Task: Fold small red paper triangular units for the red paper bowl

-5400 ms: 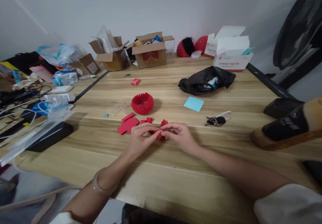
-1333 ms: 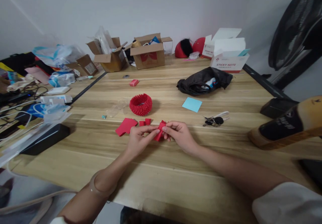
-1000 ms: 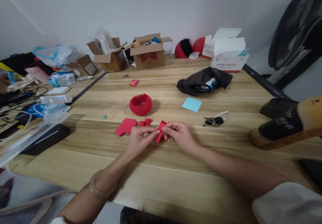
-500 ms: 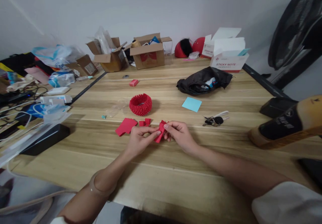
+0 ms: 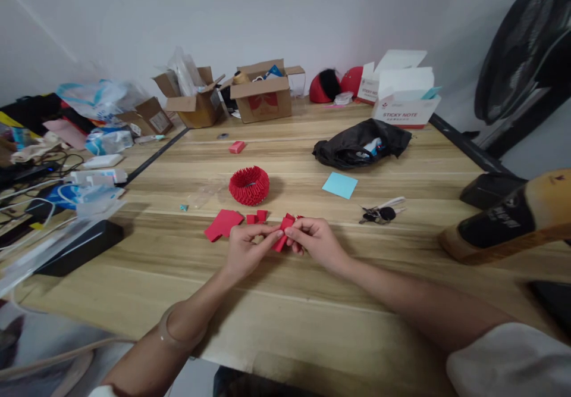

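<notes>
Between my two hands is a folded strip of red paper (image 5: 280, 243), held tilted over the table. My left hand (image 5: 247, 248) pinches it from the left with thumb and fingers. From the right, my right hand (image 5: 319, 243) grips the same strip, thumb pressed on its middle. Left of them lie a pile of red paper sheets (image 5: 222, 224) and a few small folded red pieces (image 5: 257, 217). Behind these stands a round red bowl of interlocked paper pieces (image 5: 248, 186). A bit of red shows behind my right fingers, mostly hidden.
On the wooden table (image 5: 285, 302) lie a blue paper sheet (image 5: 340, 185), keys (image 5: 379, 213), a black bag (image 5: 361, 144) and a red block (image 5: 237, 147). Open cardboard boxes (image 5: 263, 100) line the back. A large bottle (image 5: 504, 218) is at right, cables and a black stand (image 5: 82, 248) at left.
My right thumb has slid a little down along the red paper strip. Both hands stay in about the same place, and the other things have not moved.
</notes>
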### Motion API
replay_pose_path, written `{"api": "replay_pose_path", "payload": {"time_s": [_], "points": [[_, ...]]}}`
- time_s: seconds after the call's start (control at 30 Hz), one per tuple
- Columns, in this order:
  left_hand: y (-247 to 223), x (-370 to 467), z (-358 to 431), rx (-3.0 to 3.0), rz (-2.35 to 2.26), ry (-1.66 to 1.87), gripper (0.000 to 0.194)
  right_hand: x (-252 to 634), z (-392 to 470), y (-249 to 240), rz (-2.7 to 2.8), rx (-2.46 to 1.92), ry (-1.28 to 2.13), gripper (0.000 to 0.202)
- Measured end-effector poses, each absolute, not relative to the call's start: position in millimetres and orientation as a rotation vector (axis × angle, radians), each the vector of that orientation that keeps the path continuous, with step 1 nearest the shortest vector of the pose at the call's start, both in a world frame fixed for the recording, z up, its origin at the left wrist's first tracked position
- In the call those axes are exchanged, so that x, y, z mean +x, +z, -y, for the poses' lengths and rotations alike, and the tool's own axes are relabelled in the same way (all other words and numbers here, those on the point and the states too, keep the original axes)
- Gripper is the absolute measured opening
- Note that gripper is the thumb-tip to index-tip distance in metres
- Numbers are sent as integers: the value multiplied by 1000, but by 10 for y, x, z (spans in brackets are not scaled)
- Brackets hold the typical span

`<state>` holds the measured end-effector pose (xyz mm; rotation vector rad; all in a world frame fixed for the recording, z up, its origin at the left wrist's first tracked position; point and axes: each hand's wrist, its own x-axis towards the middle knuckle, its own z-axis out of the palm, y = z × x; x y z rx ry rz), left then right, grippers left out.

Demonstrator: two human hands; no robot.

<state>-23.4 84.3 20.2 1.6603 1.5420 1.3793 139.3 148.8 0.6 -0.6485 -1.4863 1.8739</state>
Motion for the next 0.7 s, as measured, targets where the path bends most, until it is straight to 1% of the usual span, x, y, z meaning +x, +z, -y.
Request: {"api": "replay_pose_path", "payload": {"time_s": [0.2, 0.5, 0.6, 0.7], "points": [[235, -204, -844, 1633, -1561, 1447, 7, 1377, -1467, 10, 1535, -647, 1924, 33], [186, -199, -846, 1519, -1582, 1481, 9, 1375, -1411, 20, 1664, -631, 1916, 25], [191, -187, -856, 1427, -1565, 1526, 15, 1371, -1414, 4, 1669, -612, 1893, 23], [225, -180, -863, 1341, -1530, 1573, 32, 1372, -1430, -5, 1593, -639, 1769, 22]]}}
